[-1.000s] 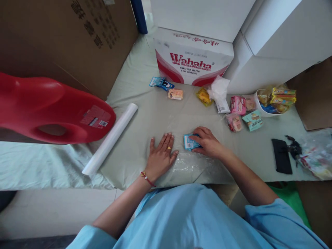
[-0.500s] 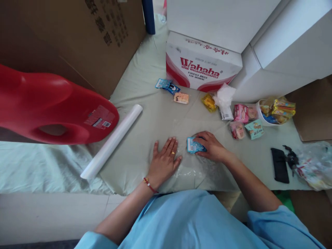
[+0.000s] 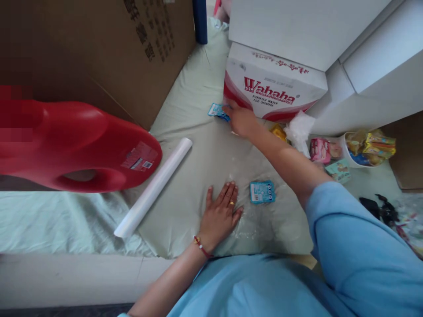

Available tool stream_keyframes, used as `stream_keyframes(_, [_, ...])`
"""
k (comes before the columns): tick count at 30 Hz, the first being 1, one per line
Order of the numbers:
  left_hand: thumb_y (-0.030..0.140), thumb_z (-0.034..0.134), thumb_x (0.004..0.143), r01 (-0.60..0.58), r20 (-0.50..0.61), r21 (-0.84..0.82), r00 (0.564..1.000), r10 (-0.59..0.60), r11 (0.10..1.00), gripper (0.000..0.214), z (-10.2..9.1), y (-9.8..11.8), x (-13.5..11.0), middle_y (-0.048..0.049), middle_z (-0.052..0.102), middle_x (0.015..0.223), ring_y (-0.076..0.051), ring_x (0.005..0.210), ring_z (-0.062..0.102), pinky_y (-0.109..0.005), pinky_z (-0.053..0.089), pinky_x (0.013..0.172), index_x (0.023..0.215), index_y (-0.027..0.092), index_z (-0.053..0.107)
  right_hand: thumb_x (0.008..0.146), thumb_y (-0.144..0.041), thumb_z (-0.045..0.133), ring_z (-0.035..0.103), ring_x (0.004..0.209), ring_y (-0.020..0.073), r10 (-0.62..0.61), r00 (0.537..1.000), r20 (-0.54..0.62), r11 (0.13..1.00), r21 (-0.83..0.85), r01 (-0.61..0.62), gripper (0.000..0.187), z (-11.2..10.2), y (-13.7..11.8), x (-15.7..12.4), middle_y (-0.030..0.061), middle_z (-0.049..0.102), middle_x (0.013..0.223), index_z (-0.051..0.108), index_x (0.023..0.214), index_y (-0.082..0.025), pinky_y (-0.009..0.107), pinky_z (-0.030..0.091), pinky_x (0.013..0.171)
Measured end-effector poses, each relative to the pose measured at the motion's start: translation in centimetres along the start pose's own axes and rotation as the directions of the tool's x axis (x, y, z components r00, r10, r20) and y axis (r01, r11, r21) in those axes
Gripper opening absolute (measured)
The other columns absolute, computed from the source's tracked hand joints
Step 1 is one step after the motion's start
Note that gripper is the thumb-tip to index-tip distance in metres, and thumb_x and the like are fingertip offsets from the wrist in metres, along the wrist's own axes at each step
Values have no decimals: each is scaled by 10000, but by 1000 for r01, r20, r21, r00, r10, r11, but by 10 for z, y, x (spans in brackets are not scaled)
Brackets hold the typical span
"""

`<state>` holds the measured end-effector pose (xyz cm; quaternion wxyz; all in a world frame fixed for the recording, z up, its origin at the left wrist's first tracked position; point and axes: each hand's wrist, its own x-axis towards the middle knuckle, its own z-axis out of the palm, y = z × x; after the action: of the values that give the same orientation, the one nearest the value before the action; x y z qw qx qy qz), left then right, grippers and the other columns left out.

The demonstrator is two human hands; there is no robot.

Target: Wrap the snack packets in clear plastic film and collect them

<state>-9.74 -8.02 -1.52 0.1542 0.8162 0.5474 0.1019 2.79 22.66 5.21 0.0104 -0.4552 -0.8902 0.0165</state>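
Note:
My left hand (image 3: 220, 215) lies flat on clear plastic film (image 3: 243, 229) spread over the pale green cloth, fingers apart, with a ring and a red bracelet. To its right a small light-blue snack packet (image 3: 262, 192) rests on the film, untouched. My right hand (image 3: 243, 121) reaches far forward to the front of the Wahaha carton. Its fingers are bent onto blue snack packets (image 3: 216, 110), slightly blurred and partly hidden. The pinkish wrapped snack beside them is almost covered by this hand.
A white roll (image 3: 153, 188) lies left, beside a large red jug (image 3: 109, 149). The Wahaha carton (image 3: 274, 92) stands behind. At right are a crumpled white wrapper (image 3: 300, 127), a pink packet (image 3: 320, 149), a green packet (image 3: 339, 171) and a white tub (image 3: 348, 154) of snacks.
My right hand has let go of the light-blue packet on the film and moved forward and left to the blue packets by the carton. My left hand stays flat; the view has shifted slightly.

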Motion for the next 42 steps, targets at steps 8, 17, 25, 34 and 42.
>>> stream_keyframes(8, [513,396,1091,-4,9,-25,1000,4,1000,640,-1,-1,0,-91,378,1698,-266,1595,347,-630,77,1346,1636,177,387,1111,-220,467,670,1061,191,214,964,-161,955,242,-171,279,-1,-9,4,102,738,1174,711,1214,-137,307,458,886])
stream_keyframes(17, [436,446,1074,-26,-39,-30,999,25,999,640,1,-1,0,-140,402,1684,-315,1583,369,-659,76,1329,1651,170,367,839,-507,748,382,472,90,592,780,202,161,919,-360,328,14,23,-232,-66,459,593,697,926,-194,235,264,455])
stream_keyframes(25, [425,435,1071,-38,-36,30,999,39,999,638,4,-1,1,-140,383,1696,-311,1592,349,-660,69,1321,1654,176,361,987,-407,649,691,741,177,607,765,-214,543,815,-203,232,22,-9,-329,40,739,827,782,1081,-241,311,566,679])
stream_keyframes(34, [451,411,1072,-21,-15,78,1000,23,997,638,4,-1,3,-143,405,1690,-308,1575,381,-636,89,1318,1648,179,370,1041,-124,516,700,1183,245,-33,924,-381,922,344,175,412,67,-28,-333,131,727,1360,703,1383,-261,456,602,1009])
stream_keyframes(42, [424,380,1078,4,-60,30,998,-2,1000,645,3,-14,-2,-188,404,1688,-306,1558,410,-602,193,1302,1671,185,297,1039,-125,525,673,1161,255,-22,941,-338,940,314,135,334,66,-29,-338,155,698,1398,743,1280,-203,442,582,1004])
